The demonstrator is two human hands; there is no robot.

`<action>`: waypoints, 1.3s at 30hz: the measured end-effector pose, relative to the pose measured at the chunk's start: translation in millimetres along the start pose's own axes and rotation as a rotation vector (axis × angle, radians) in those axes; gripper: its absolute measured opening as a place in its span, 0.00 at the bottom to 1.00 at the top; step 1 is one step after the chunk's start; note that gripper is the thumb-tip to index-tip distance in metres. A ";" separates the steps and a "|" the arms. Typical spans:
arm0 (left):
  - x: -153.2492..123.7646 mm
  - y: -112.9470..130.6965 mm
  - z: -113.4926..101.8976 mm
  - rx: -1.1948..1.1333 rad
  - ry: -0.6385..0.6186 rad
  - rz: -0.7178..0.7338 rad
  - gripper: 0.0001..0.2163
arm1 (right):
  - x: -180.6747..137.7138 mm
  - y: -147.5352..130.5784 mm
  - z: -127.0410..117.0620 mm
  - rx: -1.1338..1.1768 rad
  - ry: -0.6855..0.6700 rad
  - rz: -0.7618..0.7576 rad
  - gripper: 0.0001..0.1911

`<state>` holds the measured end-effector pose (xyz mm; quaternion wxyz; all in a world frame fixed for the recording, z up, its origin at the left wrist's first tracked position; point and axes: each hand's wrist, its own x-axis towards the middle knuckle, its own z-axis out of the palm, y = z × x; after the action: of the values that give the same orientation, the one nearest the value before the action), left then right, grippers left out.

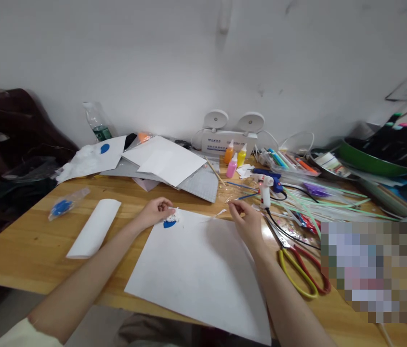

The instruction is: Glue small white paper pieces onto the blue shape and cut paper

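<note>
A large white sheet (203, 274) lies on the wooden table (26, 250) in front of me. At its far left corner sits a small blue and white lump (170, 221). My left hand (154, 211) rests curled right beside that lump, fingers pinched on a thin white strip that touches it. My right hand (247, 219) is at the sheet's far right edge, fingers pinched together on a thin white shred (220, 212) that trails toward the left.
A folded white paper (95, 227) and a bag of blue material (64, 205) lie left. Stacked papers (167, 164), small paint bottles (235, 158), a glue gun (266, 188), scissors (299, 270) and several sticks and pens crowd the back and right.
</note>
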<state>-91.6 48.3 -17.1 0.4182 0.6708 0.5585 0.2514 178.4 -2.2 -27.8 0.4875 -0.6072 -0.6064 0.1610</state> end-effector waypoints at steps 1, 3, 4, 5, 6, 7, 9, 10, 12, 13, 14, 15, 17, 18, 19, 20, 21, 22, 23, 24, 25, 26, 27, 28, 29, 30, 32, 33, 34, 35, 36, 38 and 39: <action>0.4 -0.3 0.0 -0.007 0.007 0.002 0.15 | 0.2 0.8 -0.2 -0.009 -0.002 -0.003 0.09; 1.9 -0.5 -0.6 -0.025 0.024 0.004 0.16 | 1.0 2.9 0.0 -0.055 -0.029 -0.044 0.10; 2.8 -0.2 -1.1 -0.038 0.038 0.004 0.16 | 1.4 4.1 0.5 -0.082 -0.052 -0.078 0.09; 3.4 0.3 -1.8 -0.054 0.061 0.004 0.15 | 1.7 5.5 1.5 -0.105 -0.079 -0.115 0.09; 3.5 1.3 -2.3 -0.070 0.095 0.004 0.15 | 1.7 6.9 2.9 -0.127 -0.113 -0.158 0.09; 2.7 2.6 -2.4 -0.085 0.137 0.006 0.14 | 1.5 8.5 4.7 -0.150 -0.147 -0.199 0.09; -2.8 6.9 -0.2 -0.107 0.228 0.021 0.13 | 0.2 11.7 9.2 -0.208 -0.208 -0.257 0.11; -7.7 10.0 2.7 -0.113 0.262 0.033 0.12 | -0.6 13.1 11.6 -0.245 -0.231 -0.275 0.11; -21.0 18.2 11.9 -0.111 0.272 0.060 0.11 | -2.3 15.2 15.1 -0.310 -0.252 -0.276 0.09; -28.5 23.2 18.1 -0.099 0.239 0.079 0.10 | -2.8 15.4 15.9 -0.326 -0.250 -0.262 0.07; -35.7 28.6 24.9 -0.046 0.182 0.126 0.09 | -3.1 15.0 15.8 -0.333 -0.244 -0.252 0.06; -42.2 34.2 32.2 0.001 0.126 0.172 0.08 | -3.3 13.6 14.7 -0.332 -0.240 -0.252 0.05; -51.1 44.9 47.1 0.076 0.074 0.262 0.07 | -3.6 8.1 10.1 -0.293 -0.258 -0.293 0.04; -53.0 49.8 54.3 0.122 0.067 0.329 0.08 | -4.0 4.2 7.0 -0.249 -0.289 -0.323 0.04; -53.1 54.1 61.1 0.179 0.053 0.401 0.11 | -4.6 -0.2 3.8 -0.191 -0.339 -0.347 0.05; -51.6 58.0 67.4 0.248 0.030 0.454 0.15 | -5.4 -4.6 0.7 -0.122 -0.403 -0.354 0.05; -48.7 61.5 73.1 0.305 0.005 0.486 0.17 | -6.3 -8.7 -2.0 -0.052 -0.473 -0.338 0.05; -44.8 64.6 78.0 0.350 -0.015 0.501 0.17 | -7.0 -12.0 -4.3 0.007 -0.535 -0.305 0.06; -40.3 67.5 82.2 0.382 -0.038 0.502 0.16 | -7.5 -14.4 -6.2 0.051 -0.575 -0.266 0.06; -35.6 70.1 85.6 0.400 -0.050 0.487 0.14 | -7.5 -15.7 -7.8 0.079 -0.589 -0.225 0.07; -31.0 72.4 88.2 0.397 -0.062 0.461 0.12 | -6.9 -15.9 -9.3 0.092 -0.580 -0.191 0.07; -26.7 74.5 90.1 0.377 -0.071 0.432 0.11 | -5.8 -15.2 -11.0 0.094 -0.557 -0.168 0.07; -23.1 76.1 91.5 0.343 -0.070 0.403 0.11 | -4.1 -13.9 -12.9 0.087 -0.529 -0.153 0.07; -20.2 77.3 92.5 0.300 -0.063 0.377 0.12 | -2.1 -12.4 -15.2 0.077 -0.494 -0.141 0.07; -17.9 78.0 93.1 0.250 -0.046 0.356 0.14 | 0.1 -10.7 -17.9 0.066 -0.460 -0.134 0.08; -16.3 78.2 93.6 0.199 -0.022 0.339 0.15 | 2.2 -9.2 -20.8 0.054 -0.426 -0.128 0.09; -14.7 77.2 94.0 0.101 0.019 0.315 0.15 | 5.7 -6.9 -26.4 0.037 -0.365 -0.108 0.10; -14.5 76.1 93.9 0.059 0.032 0.306 0.14 | 6.9 -6.2 -28.7 0.035 -0.342 -0.094 0.10; -14.5 74.9 93.6 0.025 0.041 0.297 0.14 | 7.8 -5.7 -30.5 0.035 -0.328 -0.082 0.10; -14.7 73.5 93.0 -0.002 0.045 0.291 0.13 | 8.3 -5.4 -31.7 0.036 -0.322 -0.071 0.10; -14.9 72.2 92.3 -0.020 0.044 0.285 0.13 | 8.6 -5.2 -32.3 0.037 -0.323 -0.062 0.10; -15.7 69.7 90.1 -0.034 0.034 0.277 0.13 | 8.5 -5.4 -32.3 0.035 -0.338 -0.051 0.10; -16.2 68.7 88.9 -0.033 0.025 0.275 0.13 | 8.3 -5.8 -31.7 0.033 -0.353 -0.047 0.10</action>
<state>12.9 6.1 -3.7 0.3839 0.7308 0.4622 0.3239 201.7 -8.6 -5.0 0.3869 -0.5471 -0.6939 0.2635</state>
